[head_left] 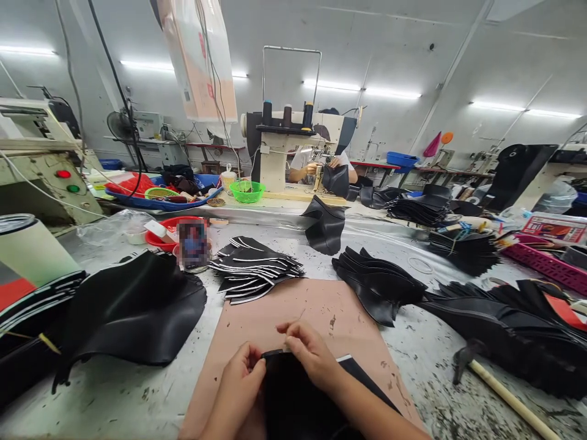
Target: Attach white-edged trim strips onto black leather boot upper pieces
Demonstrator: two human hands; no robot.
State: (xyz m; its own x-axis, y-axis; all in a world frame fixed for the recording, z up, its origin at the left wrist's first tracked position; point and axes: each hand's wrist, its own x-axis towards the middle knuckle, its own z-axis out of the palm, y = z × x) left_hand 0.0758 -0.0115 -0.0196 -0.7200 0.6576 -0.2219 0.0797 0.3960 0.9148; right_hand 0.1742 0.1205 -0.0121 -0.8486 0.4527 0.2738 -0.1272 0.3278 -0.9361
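Observation:
A black leather-like piece (293, 397) lies in front of me over a pinkish-tan work mat (257, 324). My left hand (241, 382) pinches its upper edge between thumb and fingers. Close beside it, my right hand (309, 354) is curled at the same edge, thumb and fingers drawn together; its fingertips partly hide the contact. Another black piece with a pale edge (362, 376) shows under my right forearm. Beyond the mat is a fanned stack of black pieces with white edges (257, 266). A second black stack (376, 281) sits to its right.
A large black stack (137, 311) is at left, more black pieces (504, 336) at right. A hammer (504, 391) lies at the right front. Behind are a phone (192, 243), a red bowl (158, 235), a green basket (247, 190) and a person at a sewing machine (275, 159).

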